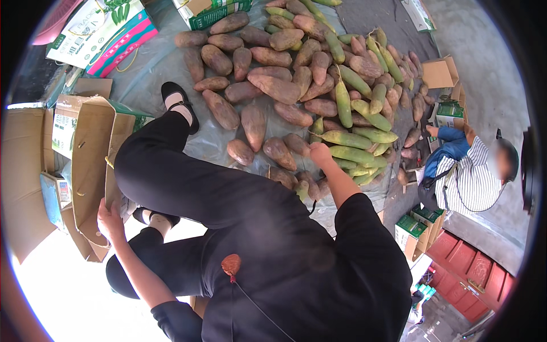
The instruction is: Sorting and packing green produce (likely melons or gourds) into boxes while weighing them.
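Observation:
At the left, my left hand [110,221] grips the near edge of an opened cardboard box [91,165], thumb and fingers closed on its wall. My right hand [320,154] reaches into the pile with its fingers closed at the end of a reddish-brown radish [297,143]; the fingertips are partly hidden. Around it lie many more reddish-brown radishes [253,125], long and plump. Green radishes [353,153] are heaped just right of that hand. All of them rest on a clear plastic sheet [151,68].
Printed cartons [102,40] stand at the upper left, and a green box [219,12] at the top. On the right, a person in a striped shirt [467,176] sits beside the pile near open boxes [441,74]. More green-and-white cartons [413,231] stand before a red door [467,273].

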### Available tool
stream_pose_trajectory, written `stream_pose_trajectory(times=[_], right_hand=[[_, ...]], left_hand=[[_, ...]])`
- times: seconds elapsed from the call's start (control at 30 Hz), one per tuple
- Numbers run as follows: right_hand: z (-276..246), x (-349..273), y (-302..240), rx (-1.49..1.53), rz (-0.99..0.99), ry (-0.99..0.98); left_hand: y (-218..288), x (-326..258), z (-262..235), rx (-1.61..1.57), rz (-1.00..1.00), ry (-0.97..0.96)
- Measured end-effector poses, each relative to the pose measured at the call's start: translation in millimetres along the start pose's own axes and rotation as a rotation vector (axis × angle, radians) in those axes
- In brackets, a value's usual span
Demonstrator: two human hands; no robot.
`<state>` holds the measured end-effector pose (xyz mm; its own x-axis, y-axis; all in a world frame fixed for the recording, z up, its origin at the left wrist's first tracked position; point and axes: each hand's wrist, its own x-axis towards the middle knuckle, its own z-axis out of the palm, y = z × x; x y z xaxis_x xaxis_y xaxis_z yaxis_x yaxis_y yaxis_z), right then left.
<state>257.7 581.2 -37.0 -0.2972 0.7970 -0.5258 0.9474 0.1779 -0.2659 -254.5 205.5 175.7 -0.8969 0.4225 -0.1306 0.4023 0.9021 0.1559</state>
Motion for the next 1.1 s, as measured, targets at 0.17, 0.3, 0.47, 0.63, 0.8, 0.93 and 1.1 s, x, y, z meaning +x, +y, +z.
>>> stream_pose_trajectory(times=[0.17,0.3,0.47,0.63,0.8,0.93,1.1], right_hand=[[-37,-7,3,-0.279,0.161,-0.086],[-58,2,-14,-0.652,0.101,-0.053],[-57,27,-23,-0.812,-0.025,-0.132],[-39,31,-18,-0.903,-0.030,-0.135],[-41,27,-21,-0.915,-0.081,-0.164],[-45,34,-21,-0.861,-0.105,-0.100],[-51,39,-21,-0.693,-0.032,0.000]], left_hand=[[4,-1,-1,-0.017,-0.009,-0.006],[8,-4,-5,-0.026,-0.041,-0.027],[9,-5,1,0.013,-0.009,0.079],[1,0,2,-0.025,-0.070,-0.042],[-2,-1,3,-0.025,-0.083,-0.052],[-12,5,9,-0.035,-0.037,0.001],[8,-1,-2,-0.104,-0.039,-0.007]])
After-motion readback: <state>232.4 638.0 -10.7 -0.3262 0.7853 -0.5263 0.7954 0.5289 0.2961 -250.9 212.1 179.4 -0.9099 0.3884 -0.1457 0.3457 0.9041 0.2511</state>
